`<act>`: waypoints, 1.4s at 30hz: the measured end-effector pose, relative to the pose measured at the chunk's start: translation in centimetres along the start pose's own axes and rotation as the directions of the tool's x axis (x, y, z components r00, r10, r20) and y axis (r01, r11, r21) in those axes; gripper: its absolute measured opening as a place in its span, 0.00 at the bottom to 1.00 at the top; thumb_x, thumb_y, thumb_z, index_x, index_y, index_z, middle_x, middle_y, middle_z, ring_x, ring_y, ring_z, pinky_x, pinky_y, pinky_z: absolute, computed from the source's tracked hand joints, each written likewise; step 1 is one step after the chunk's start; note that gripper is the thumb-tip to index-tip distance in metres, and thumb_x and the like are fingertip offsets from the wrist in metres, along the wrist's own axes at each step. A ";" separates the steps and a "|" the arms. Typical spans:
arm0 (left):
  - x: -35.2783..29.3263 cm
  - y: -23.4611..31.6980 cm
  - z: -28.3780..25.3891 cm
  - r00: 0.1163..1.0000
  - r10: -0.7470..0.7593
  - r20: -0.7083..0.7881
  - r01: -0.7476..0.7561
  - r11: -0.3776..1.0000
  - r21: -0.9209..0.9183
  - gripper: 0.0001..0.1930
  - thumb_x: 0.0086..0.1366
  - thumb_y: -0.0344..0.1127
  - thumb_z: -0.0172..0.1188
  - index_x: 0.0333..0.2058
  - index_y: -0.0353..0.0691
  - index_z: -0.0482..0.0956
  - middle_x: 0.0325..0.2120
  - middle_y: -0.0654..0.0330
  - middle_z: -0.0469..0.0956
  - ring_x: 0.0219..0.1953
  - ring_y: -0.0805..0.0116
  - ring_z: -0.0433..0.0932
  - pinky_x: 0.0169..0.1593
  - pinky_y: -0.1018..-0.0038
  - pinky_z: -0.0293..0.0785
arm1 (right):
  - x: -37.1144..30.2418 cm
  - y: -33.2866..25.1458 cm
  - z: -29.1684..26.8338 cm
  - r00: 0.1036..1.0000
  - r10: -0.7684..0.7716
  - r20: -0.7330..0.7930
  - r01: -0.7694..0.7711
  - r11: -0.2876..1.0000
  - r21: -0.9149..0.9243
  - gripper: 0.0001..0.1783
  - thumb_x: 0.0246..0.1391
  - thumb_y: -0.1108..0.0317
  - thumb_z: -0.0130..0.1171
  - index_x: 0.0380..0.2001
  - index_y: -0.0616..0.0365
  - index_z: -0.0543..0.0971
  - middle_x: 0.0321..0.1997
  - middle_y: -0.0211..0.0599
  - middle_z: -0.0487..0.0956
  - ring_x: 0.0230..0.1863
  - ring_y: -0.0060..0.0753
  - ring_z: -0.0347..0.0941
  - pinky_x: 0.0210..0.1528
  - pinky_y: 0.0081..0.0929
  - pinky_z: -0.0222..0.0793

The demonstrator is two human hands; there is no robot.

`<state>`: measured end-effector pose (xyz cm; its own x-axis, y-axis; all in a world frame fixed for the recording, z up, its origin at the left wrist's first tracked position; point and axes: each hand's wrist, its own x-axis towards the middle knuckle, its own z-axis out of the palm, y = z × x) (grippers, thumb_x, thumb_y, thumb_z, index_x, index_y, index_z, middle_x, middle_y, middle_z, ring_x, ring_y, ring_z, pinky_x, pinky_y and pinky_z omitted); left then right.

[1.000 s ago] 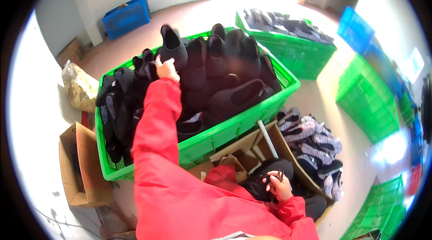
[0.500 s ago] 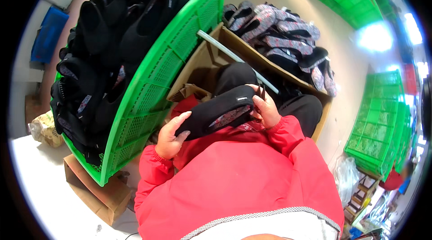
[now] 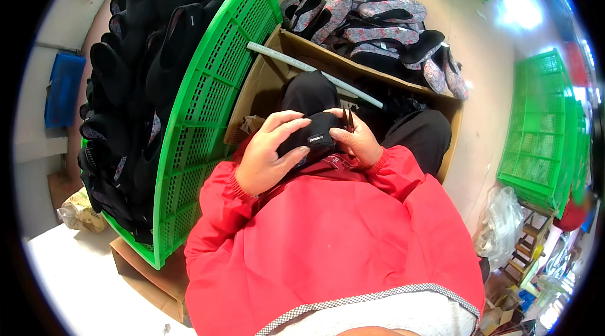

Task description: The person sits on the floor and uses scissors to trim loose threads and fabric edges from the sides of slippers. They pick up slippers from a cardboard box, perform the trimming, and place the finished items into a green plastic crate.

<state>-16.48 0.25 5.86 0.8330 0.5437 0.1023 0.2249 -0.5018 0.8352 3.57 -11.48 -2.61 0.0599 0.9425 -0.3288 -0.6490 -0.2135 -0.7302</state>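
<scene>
A black slip-on shoe (image 3: 320, 136) with a small pale label is over my lap, its end with the label toward me. My left hand (image 3: 270, 154) curls over its left side, fingers bent and thumb close to the label. My right hand (image 3: 357, 140) pinches the shoe's right edge. The same hand also keeps a pair of small dark thread snips (image 3: 348, 120), whose two points stick up past the fingers. Most of the shoe's opening and its patterned lining are hidden by my left hand.
At left, a green plastic crate (image 3: 200, 115) is heaped with black shoes (image 3: 132, 52). Ahead of me stands a cardboard box (image 3: 252, 99) with a white bar (image 3: 312, 73) across it. Patterned shoes (image 3: 378, 24) lie beyond its far edge. Green crates (image 3: 535, 128) stand at right.
The shoe has turned from lying lengthwise across my lap to end-on. My left hand has moved up and right, closer to the right hand. The view has shifted slightly.
</scene>
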 end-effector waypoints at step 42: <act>2.1 -4.5 6.2 0.992 -0.091 -0.085 0.080 0.989 -0.125 0.06 0.60 0.26 0.62 0.30 0.34 0.73 0.27 0.52 0.75 0.29 0.56 0.76 0.34 0.68 0.72 | -0.9 -6.5 -0.9 0.929 0.240 0.283 0.068 0.640 -0.765 0.11 0.66 0.63 0.51 0.43 0.61 0.71 0.34 0.36 0.80 0.37 0.25 0.77 0.41 0.24 0.71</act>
<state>-12.61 -0.45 -1.04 0.7632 0.6422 0.0717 0.2259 -0.3692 0.9015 8.40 -11.18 1.93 -0.3148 0.8967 -0.3111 0.1692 -0.2695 -0.9480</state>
